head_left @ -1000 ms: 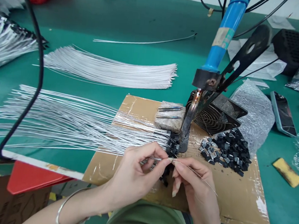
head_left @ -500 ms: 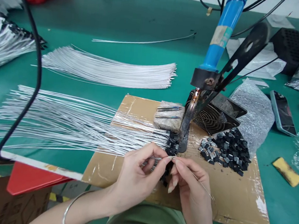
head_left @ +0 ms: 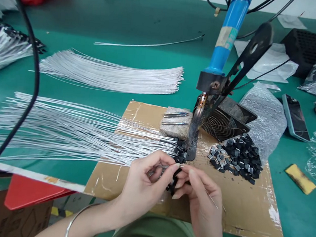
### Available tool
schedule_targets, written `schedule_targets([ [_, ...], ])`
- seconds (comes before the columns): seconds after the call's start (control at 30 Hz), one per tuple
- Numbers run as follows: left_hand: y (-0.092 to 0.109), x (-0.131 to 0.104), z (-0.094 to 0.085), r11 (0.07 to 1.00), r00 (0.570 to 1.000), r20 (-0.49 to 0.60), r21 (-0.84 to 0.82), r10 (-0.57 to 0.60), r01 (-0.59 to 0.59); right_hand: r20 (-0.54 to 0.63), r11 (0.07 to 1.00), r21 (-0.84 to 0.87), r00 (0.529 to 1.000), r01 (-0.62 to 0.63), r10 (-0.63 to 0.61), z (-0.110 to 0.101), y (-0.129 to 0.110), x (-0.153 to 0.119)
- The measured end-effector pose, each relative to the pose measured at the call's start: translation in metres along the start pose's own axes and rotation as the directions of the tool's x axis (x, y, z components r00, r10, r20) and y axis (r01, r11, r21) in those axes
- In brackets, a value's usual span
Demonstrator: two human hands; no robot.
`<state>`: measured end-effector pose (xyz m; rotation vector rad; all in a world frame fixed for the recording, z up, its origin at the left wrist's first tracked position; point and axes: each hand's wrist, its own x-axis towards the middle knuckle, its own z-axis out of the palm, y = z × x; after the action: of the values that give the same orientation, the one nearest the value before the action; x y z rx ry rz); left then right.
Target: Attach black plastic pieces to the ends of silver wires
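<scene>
Green covers the table [head_left: 144, 17], and a sheet of cardboard [head_left: 249, 215] lies on it under the work. Little has changed over the last second: the whole view has slid slightly left, and the lower fingers of the right hand [head_left: 180, 166] now stretch farther out beneath the pinch. The two hands stay fingertip to fingertip, so I judge the work to be at the same fine point, with only the grip being adjusted.

The left hand [head_left: 174, 166] is narrowed to a pinch of thumb and forefinger on what looks like a pale wire, its wrist, with a bracelet [head_left: 67, 230], coming in from the lower left. The right hand pinches a thin strand [head_left: 213, 201], whose loose end slants down across the back of that hand (what sits right between the tips is too small to tell).

Just behind the hands lie the white wires [head_left: 90, 131], tipped with black blocks [head_left: 179, 155]. The soldering iron [head_left: 228, 36] stands above them, and a pile of black chips [head_left: 239, 157] is to the right.
</scene>
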<state>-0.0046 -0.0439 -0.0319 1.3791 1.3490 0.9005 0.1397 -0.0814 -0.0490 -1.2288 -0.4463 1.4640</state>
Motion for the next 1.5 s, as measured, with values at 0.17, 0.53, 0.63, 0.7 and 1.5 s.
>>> schedule_targets([
  [0.17, 0.003, 0.003, -0.004, 1.000, 1.000, 0.013, 0.027, -0.017, 0.017, -0.278, 0.640, -0.745, 0.783, 0.190, -0.556, -0.051, -0.018, 0.001],
  [0.53, 0.008, 0.005, -0.003, 0.999, 0.999, 0.047, 0.049, -0.006, 0.004, -0.034, 0.307, -0.925, 0.755, 0.225, -0.655, -0.069, -0.012, 0.015],
  [0.63, 0.008, 0.004, -0.003, 0.998, 0.999, 0.046, 0.056, -0.007, 0.005, -0.085, 0.378, -0.901, 0.766, 0.214, -0.638, -0.069, -0.011, 0.012],
  [0.7, 0.007, 0.004, -0.003, 0.998, 0.999, 0.043, 0.057, -0.008, 0.005, -0.186, 0.497, -0.846, 0.768, 0.192, -0.613, -0.068, -0.009, 0.009],
  [1.5, 0.023, 0.012, -0.011, 0.986, 0.983, 0.169, -0.133, -0.074, 0.097, 0.084, 0.766, -0.484, 0.894, 0.423, -0.440, -0.002, -0.013, 0.001],
])
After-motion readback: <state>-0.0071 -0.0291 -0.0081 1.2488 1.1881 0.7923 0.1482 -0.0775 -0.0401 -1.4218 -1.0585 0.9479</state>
